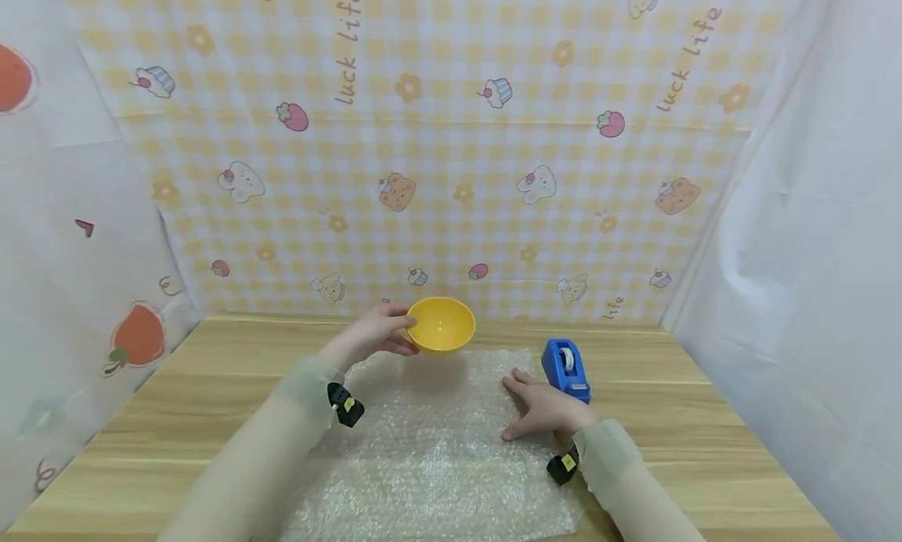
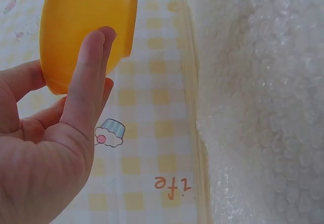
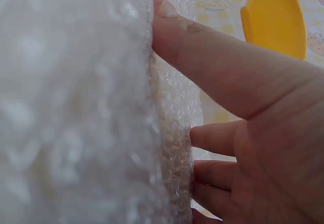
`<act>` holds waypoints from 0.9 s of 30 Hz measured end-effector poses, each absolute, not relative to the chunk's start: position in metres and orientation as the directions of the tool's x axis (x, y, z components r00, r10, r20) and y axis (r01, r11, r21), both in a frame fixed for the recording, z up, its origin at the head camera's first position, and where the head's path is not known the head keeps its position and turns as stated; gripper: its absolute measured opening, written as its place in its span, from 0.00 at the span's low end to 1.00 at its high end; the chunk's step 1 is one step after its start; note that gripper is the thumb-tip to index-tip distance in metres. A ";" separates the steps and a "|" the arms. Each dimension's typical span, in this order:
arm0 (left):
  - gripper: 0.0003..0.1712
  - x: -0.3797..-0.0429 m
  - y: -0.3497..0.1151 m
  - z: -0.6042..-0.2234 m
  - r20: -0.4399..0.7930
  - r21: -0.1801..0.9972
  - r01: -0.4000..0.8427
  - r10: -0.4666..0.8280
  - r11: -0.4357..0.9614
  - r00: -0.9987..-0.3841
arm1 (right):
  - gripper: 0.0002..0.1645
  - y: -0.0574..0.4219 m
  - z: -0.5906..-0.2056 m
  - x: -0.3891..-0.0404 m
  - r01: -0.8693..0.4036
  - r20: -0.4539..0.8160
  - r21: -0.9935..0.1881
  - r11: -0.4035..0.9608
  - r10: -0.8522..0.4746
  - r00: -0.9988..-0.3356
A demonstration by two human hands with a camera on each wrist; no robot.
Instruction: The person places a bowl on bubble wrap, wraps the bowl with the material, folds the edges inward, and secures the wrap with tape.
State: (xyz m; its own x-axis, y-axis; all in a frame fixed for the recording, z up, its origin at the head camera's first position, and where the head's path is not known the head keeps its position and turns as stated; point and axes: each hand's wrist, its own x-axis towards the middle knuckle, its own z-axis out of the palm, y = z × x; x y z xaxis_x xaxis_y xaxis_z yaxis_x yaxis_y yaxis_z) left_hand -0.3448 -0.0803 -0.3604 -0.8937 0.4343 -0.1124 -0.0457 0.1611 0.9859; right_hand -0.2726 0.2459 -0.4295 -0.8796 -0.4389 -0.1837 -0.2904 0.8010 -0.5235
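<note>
From where I stand, the wooden table (image 1: 655,393) ends at the back against a yellow checked cloth (image 1: 451,150), with white cloth (image 1: 810,213) hanging along the right side and a printed cloth (image 1: 63,213) along the left. A sheet of bubble wrap (image 1: 430,440) covers the middle. A narrow strip of wood shows beyond its far edge, and broader wood runs to either side of it. On the right, a blue tape dispenser (image 1: 566,367) stands just past the wrap's edge, close beside the right hand (image 1: 546,407), so there's little room on that side; the left offers more.

The yellow bowl (image 1: 441,329) is up off the table, over the far end of the wrap, its mouth tipped toward the person. The left hand (image 1: 380,330) pinches it by its left side, thumb at the rim and longer fingers (image 2: 83,82) fairly straight along the outer wall.

The right hand's thumb and fingers are spread, tips touching the wrap near its right edge, gripping nothing. The bowl sits well apart from them, farther back and to the left.
</note>
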 end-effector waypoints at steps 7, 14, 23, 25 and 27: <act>0.26 -0.329 -0.084 -0.358 -0.095 0.987 -0.021 0.478 0.158 -0.873 | 0.60 0.247 -0.423 -0.270 -0.295 -0.183 -0.514 0.806 -0.439 -0.880; 0.26 -0.315 -0.086 -0.371 -0.119 0.985 -0.034 0.514 0.172 -0.849 | 0.59 0.246 -0.421 -0.270 -0.290 -0.185 -0.514 0.807 -0.434 -0.881; 0.27 -0.298 -0.087 -0.390 -0.154 0.978 -0.048 0.543 0.204 -0.825 | 0.59 0.245 -0.426 -0.270 -0.292 -0.189 -0.529 0.797 -0.446 -0.875; 0.27 -0.295 -0.088 -0.393 -0.161 0.977 -0.054 0.544 0.208 -0.824 | 0.60 0.244 -0.426 -0.271 -0.291 -0.190 -0.532 0.795 -0.447 -0.874; 0.27 -0.293 -0.089 -0.396 -0.174 0.974 -0.063 0.537 0.219 -0.826 | 0.60 0.244 -0.426 -0.271 -0.292 -0.193 -0.532 0.795 -0.449 -0.872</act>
State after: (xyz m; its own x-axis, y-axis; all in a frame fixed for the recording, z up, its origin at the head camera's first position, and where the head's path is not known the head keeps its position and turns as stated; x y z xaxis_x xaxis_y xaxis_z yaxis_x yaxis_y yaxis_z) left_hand -0.2929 -0.0885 -0.3960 -0.8256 0.5368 -0.1741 -0.0626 0.2194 0.9736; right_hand -0.2713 0.2436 -0.4265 -0.8724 -0.4492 -0.1930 -0.2916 0.7949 -0.5321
